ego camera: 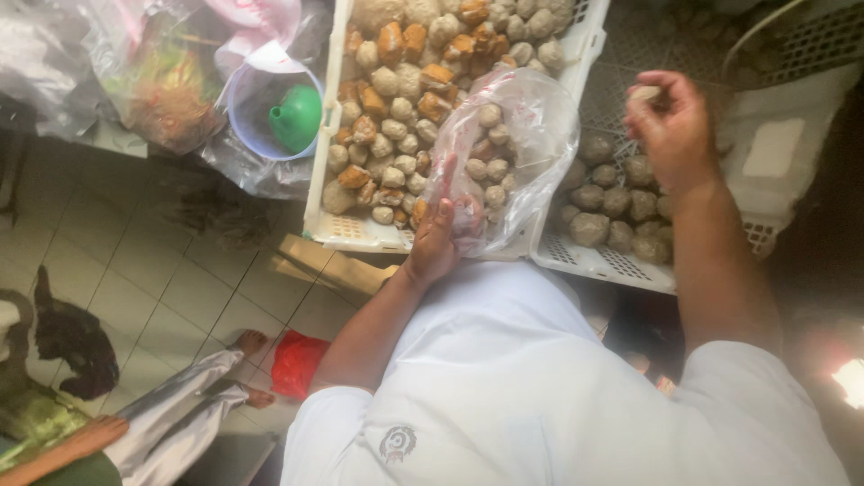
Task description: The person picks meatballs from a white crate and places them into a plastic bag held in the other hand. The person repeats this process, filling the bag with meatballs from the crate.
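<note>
holding a clear plastic bag (513, 153) of meatballs open in our left hand (438, 241), fingers closed on its edge, we pinch one pale meatball (644, 92) in our right hand (670, 126) above the white crates (589, 261) heaped with more.

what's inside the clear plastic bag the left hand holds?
The plastic bag, held open by the left hand, contains several pale round balls like those in the white crate beneath. The wrinkled, glaring film hides the exact count and the bag's bottom.
</note>
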